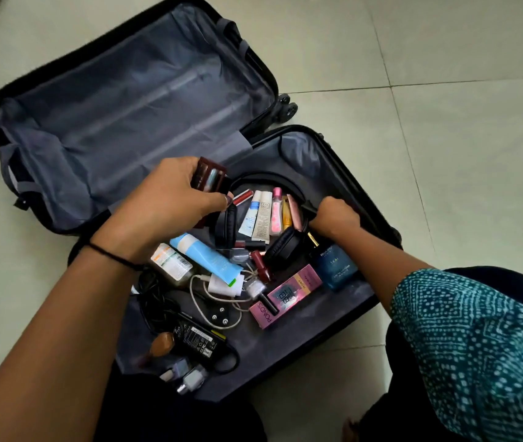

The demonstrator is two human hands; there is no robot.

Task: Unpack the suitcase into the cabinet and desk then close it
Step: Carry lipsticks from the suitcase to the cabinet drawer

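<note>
Nearest the camera, the left forearm comes in from the lower left, a thin black thread around its wrist, and the right arm enters from the lower right in a blue patterned sleeve [476, 339].

Below the arms, the near half of the open suitcase [343, 301] lies flat on the tiled floor [445, 74], littered with small things. At its near edge are a black power adapter [198, 341] with its cable, a brown-capped bottle, and small pale bottles that are blurred. Further in lie a pink box [285, 296], a blue perfume bottle [335, 266], a white charger with its cord, a light blue tube [204, 253] and a clear bottle with a label.

The left hand [164, 205] hovers over the middle of this half, its fingers closed round a dark red compact case [210, 178]; part of the case is hidden by the palm. The right hand [333, 216] is clenched into a fist at the right side of the black headphones [260, 215], apparently gripping the band, though the fingers cover the contact. Inside the headphones' loop rests a row of small tubes [265, 215].

Beyond, the suitcase's far half [132, 100] shows only grey lining, with a wheel [287, 108] at its right edge.
</note>
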